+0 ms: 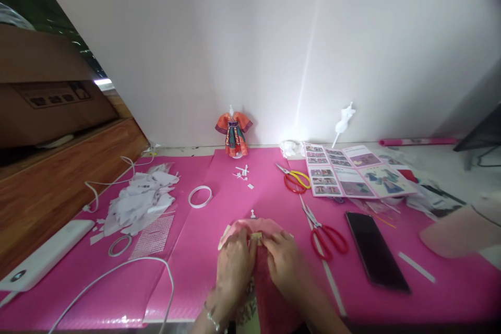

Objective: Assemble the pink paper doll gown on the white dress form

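A pink doll dress (270, 223) lies near the front of the pink mat, with a small white neck piece (252, 214) sticking out above it. Across its front runs a short yellow band (256, 238). My left hand (235, 260) grips the dress at the band's left end, fingertips bent inward. From the other side, my right hand (285, 260) pinches the band's right end. Both hands are closed and nearly meet. Fingers cover much of the garment, and its lower part is hidden between my forearms.
Two pairs of scissors, yellow-red (295, 178) and red (326, 237), lie right of the dress beside a phone (376, 250) and instruction sheet (354, 172). A dressed doll form (234, 133) stands behind. Left are tape rolls (200, 197), white scraps (141, 193) and a cable (113, 266).
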Tool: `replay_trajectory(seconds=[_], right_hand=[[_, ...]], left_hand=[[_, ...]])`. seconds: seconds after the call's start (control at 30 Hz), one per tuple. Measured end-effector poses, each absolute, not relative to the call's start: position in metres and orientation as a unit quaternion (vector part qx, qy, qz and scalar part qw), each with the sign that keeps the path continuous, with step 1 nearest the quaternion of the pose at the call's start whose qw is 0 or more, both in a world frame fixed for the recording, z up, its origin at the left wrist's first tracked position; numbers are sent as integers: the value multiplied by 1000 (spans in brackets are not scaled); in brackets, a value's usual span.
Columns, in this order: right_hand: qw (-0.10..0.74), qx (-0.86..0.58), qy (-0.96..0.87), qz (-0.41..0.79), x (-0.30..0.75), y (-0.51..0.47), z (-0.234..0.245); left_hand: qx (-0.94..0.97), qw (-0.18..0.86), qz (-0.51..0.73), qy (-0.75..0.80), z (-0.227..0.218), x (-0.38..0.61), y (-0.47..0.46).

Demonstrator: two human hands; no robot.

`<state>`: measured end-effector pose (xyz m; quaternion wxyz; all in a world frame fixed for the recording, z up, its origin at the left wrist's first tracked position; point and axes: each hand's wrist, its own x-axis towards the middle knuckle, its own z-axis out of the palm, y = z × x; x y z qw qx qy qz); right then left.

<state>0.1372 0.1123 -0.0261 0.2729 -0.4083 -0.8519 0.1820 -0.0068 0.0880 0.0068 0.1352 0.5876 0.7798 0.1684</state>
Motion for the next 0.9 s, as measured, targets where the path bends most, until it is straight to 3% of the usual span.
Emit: replay_trajectory(seconds=[0.3, 0.53, 0.9], right_hand=[[323, -375, -844, 206, 139, 116, -26], [377, -442, -780, 235, 132, 103, -42], [382, -445, -742, 326, 138, 82, -44]], left_hand=[[571, 171, 217, 773, 0, -9, 84], [539, 200, 238, 783, -1, -8, 81], [490, 240, 315, 777, -3, -14, 79]])
